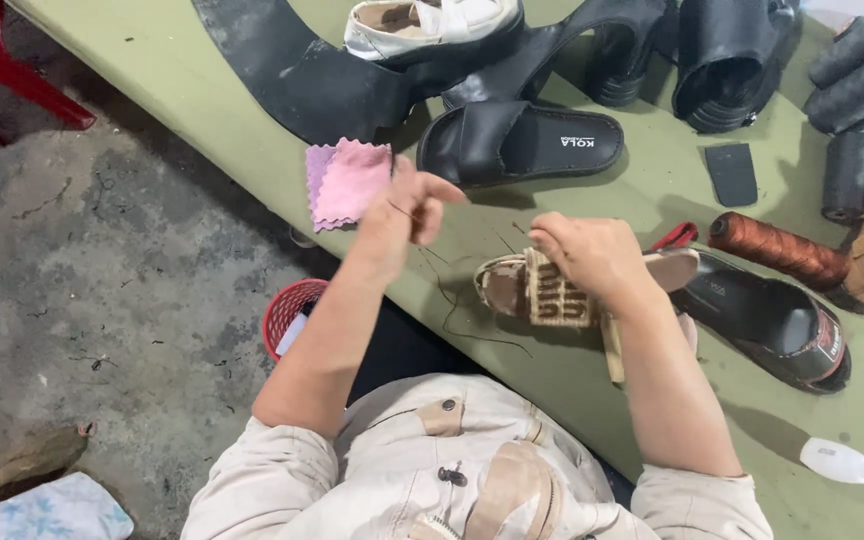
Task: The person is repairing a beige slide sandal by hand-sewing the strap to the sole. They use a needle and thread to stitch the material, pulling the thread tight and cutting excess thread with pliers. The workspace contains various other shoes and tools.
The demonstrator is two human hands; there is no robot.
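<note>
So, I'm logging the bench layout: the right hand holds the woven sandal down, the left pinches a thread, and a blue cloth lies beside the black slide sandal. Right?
Not quite: the cloth is pink, not blue, as the head view shows. The rest stands: the right hand holds the woven sandal down, the left hand pinches a thread, and the cloth lies beside the black slide sandal.

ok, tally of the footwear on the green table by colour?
Black sandals and shoes: 4
White shoe: 1
Beige woven sandal, under the right hand: 1
Total: 6
</note>
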